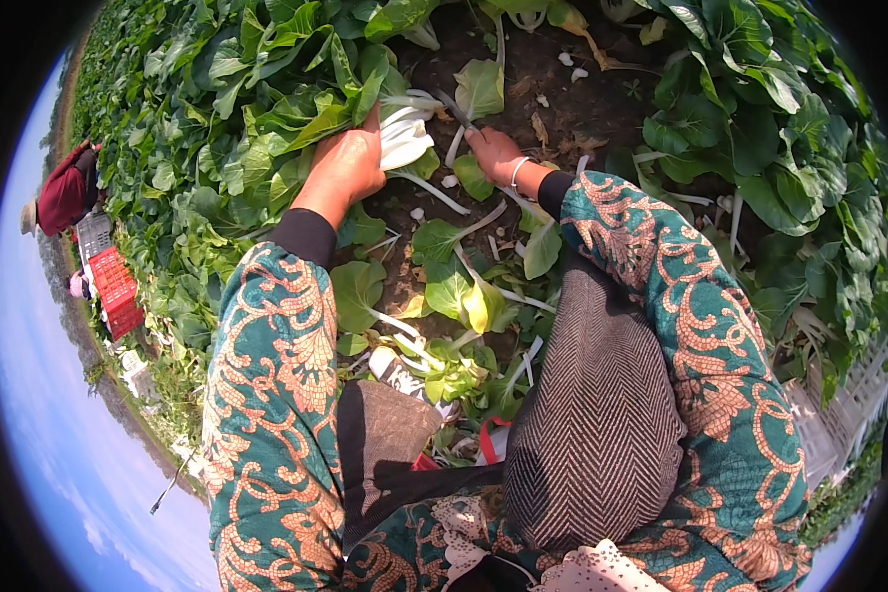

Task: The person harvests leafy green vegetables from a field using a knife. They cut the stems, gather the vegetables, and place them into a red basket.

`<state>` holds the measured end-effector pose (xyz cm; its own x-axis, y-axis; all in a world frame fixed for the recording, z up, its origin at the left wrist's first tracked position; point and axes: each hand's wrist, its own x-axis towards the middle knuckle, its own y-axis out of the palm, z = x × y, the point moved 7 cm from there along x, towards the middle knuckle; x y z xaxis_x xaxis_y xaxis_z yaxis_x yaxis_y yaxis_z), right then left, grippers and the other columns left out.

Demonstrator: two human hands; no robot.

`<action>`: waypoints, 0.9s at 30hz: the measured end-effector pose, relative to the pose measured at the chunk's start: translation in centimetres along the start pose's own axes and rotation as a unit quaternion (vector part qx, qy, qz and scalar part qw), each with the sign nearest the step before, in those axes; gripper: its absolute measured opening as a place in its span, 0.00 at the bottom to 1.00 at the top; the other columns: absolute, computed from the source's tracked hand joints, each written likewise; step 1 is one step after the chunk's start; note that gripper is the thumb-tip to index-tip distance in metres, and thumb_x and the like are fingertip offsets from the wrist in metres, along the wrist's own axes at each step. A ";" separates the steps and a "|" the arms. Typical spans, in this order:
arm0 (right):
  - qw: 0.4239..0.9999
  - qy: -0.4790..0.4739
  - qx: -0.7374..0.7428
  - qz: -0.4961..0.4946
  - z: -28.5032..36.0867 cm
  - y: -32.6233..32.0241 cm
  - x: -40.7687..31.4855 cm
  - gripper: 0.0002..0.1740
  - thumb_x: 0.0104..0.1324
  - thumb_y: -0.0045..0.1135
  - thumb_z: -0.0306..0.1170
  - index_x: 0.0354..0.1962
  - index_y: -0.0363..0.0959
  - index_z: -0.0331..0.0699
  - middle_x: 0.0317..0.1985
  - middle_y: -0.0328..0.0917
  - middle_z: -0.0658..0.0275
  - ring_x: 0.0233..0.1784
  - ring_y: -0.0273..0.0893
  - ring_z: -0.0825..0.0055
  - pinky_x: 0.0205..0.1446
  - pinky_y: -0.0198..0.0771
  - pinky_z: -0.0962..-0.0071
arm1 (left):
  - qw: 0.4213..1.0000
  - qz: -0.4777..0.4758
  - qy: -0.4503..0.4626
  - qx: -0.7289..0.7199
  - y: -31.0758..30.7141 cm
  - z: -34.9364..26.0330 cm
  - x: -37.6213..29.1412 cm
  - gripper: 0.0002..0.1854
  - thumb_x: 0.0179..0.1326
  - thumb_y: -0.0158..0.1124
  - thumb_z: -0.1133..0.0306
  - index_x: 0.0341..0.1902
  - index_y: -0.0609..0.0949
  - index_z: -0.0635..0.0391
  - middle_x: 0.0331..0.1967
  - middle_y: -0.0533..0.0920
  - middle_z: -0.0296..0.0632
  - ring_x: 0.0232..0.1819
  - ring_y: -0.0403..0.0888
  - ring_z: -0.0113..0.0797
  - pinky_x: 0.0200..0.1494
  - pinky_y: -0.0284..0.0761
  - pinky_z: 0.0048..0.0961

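My left hand [346, 169] grips a leafy head of bok choy by its white stalks [405, 137], its green leaves pointing away to the left. In my right hand [497, 154] is a knife, whose blade [453, 108] reaches up and left to near the base of the stalks. Whether the blade touches the base cannot be made out. Around both hands, loose leaves such as a pale green one [481, 89] lie on the dark soil [525, 126].
Dense bok choy plants [192, 111] stand left, and more [747, 111] grow right. Cut leaves [444, 285] litter the ground before my knees. A red crate [115, 290] and a person in a dark red top [66, 194] are far left. A white crate [829, 414] stands at right.
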<state>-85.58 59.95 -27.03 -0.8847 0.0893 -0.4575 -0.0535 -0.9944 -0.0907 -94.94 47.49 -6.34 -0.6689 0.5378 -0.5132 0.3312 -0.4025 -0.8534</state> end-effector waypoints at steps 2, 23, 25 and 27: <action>1.000 0.010 0.017 -0.022 -0.7 0.8 -0.7 0.27 0.70 0.42 0.53 0.34 0.66 0.33 0.20 0.66 0.61 0.14 0.65 0.67 0.22 0.65 0.64 | 1.000 -0.013 -0.001 -0.011 0.8 0.0 -0.8 0.55 0.41 0.61 0.75 0.75 0.45 0.62 0.37 0.81 0.64 0.45 0.81 0.58 0.53 0.75 0.44; 0.980 0.148 -0.042 0.125 -1.2 -4.1 -12.8 0.20 0.60 0.65 0.42 0.39 0.70 0.36 0.24 0.74 0.63 0.20 0.71 0.77 0.21 0.65 0.72 | 0.942 -0.112 -0.069 -0.310 1.2 1.4 -8.1 0.47 0.41 0.68 0.72 0.69 0.59 0.57 0.44 0.81 0.62 0.48 0.80 0.59 0.54 0.75 0.44; 0.990 0.111 0.086 -0.022 2.2 -8.1 -12.6 0.16 0.60 0.65 0.39 0.35 0.69 0.38 0.22 0.73 0.67 0.14 0.63 0.85 0.16 0.59 0.81 | 0.915 -0.142 -0.039 -0.376 -1.1 1.5 -11.0 0.45 0.38 0.71 0.72 0.66 0.64 0.59 0.48 0.81 0.55 0.50 0.81 0.52 0.55 0.75 0.40; 0.980 0.006 0.197 -0.030 8.1 -10.3 -12.4 0.17 0.62 0.65 0.38 0.43 0.72 0.37 0.32 0.79 0.65 0.15 0.62 0.89 0.17 0.59 0.86 | 0.745 -0.117 -0.007 -0.657 -2.4 0.9 -13.9 0.41 0.41 0.72 0.71 0.63 0.68 0.61 0.49 0.82 0.45 0.49 0.81 0.40 0.55 0.74 0.36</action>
<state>-77.78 68.67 -13.24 -0.8693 0.1472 -0.4718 -0.2821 -0.9316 0.2292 -87.01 40.31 2.90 -0.8143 0.4685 -0.3426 0.5641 0.7777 -0.2774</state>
